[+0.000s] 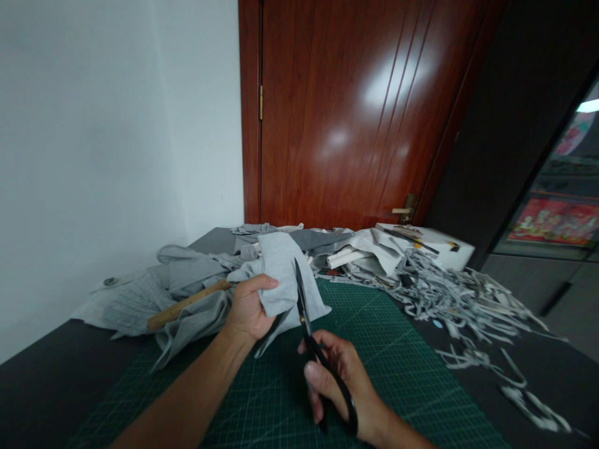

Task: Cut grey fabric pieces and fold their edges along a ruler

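The gray piece of cloth looked soft, matt and knit-like, creased where it was gripped. The scissors had dark, dull metal blades with a small brassy pivot and black, slightly shiny handles. The cutting mat was green, smooth and matt, printed with a fine pale grid. The tabletop around it was dark and matt. The strips were limp gray fabric with frayed-looking edges. The stick seemed bare, unvarnished wood. The door was red-brown wood, varnished to a high gloss, with a brass-colored metal handle. The wall was smooth, matt white.
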{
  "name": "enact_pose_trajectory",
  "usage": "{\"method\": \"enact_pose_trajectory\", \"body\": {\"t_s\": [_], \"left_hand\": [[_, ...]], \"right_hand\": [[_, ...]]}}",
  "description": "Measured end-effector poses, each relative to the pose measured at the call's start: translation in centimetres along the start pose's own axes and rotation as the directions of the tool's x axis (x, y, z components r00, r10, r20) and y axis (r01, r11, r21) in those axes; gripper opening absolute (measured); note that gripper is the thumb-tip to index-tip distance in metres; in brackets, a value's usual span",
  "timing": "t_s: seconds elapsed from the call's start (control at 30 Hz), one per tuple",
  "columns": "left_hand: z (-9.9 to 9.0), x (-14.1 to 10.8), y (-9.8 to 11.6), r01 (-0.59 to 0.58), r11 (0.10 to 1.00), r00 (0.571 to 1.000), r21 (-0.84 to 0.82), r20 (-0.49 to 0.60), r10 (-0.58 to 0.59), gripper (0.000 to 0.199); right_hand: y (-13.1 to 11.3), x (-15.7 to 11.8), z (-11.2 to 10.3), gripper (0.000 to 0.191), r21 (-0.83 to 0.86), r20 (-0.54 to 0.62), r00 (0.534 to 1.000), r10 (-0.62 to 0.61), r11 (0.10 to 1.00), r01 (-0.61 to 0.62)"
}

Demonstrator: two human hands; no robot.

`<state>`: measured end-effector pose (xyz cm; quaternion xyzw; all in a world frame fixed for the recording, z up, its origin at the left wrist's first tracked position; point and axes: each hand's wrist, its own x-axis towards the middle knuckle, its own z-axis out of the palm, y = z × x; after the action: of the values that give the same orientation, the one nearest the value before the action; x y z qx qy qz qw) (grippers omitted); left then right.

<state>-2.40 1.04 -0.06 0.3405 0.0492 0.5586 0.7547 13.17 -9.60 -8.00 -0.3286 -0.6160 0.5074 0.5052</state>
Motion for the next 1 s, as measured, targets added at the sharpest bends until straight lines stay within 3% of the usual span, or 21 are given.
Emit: {"method": "enact_pose_trajectory", "body": {"t_s": [0.4, 0.67, 1.0], "left_hand": [[-0.12, -0.14, -0.6, 0.046, 0.999, 0.999, 0.021, -0.005, -0.046, 0.069], [0.14, -0.29, -0.82, 0.048, 0.999, 0.995, 0.022, -0.09, -0.046, 0.068], [-0.56, -0.1, -0.86, 0.06, 0.998, 0.998, 0.02, 0.013, -0.06, 0.062]], "right_hand": [[0.21, 0.21, -0.02, 0.057, 0.001, -0.028, 1.0, -0.007, 1.0, 0.007], [0.16, 0.22, 0.01, 0.057, -0.003, -0.045, 0.999, -0.006, 1.0, 0.006], [0.24, 0.18, -0.08, 0.055, 0.002, -0.045, 0.999, -0.021, 1.0, 0.021]]}}
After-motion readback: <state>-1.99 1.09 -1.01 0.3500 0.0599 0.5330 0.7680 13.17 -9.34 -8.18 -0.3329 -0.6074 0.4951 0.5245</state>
